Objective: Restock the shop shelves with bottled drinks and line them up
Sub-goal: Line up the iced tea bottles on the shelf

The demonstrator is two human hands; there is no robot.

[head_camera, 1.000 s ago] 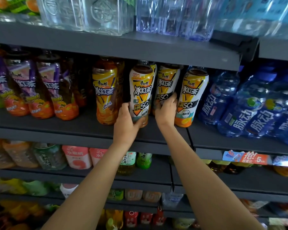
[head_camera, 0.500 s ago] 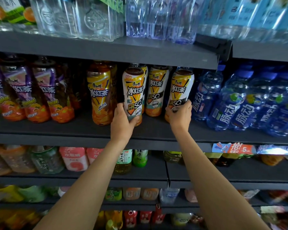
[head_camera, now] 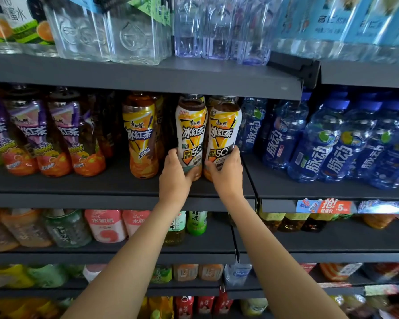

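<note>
From the head view, my left hand (head_camera: 175,172) is wrapped round the lower body of a white-and-yellow labelled plastic iced-tea bottle (head_camera: 191,137), thumb across the front near its base. My right hand (head_camera: 226,172) grips a second bottle of the same white-and-yellow kind (head_camera: 225,134) the same way, fingers curled round its right flank. Both bottles stand on the dark grey metal middle shelf (head_camera: 115,187), close to its front edge, touching or nearly touching each other and roughly upright.

I judge these bottles full, so fairly heavy, with firm walls that give slightly under a squeeze. The glossy sleeve labels look slick, so a low grip where the body narrows seems the safest place to steer from; holding higher would tip them more easily.

Room is tight. An all-yellow labelled iced-tea bottle (head_camera: 141,139) stands just left, with a narrow gap between. On the right, blue drink bottles (head_camera: 283,134) sit beyond the shelf joint, near the right-hand bottle. More bottles of the same kind stand behind, so pushing back could knock them. The grey upper shelf (head_camera: 148,77) sits just above the caps, leaving little lift; sliding looks better than lifting. The front lip has no rail, so pulling forward risks a fall.
</note>
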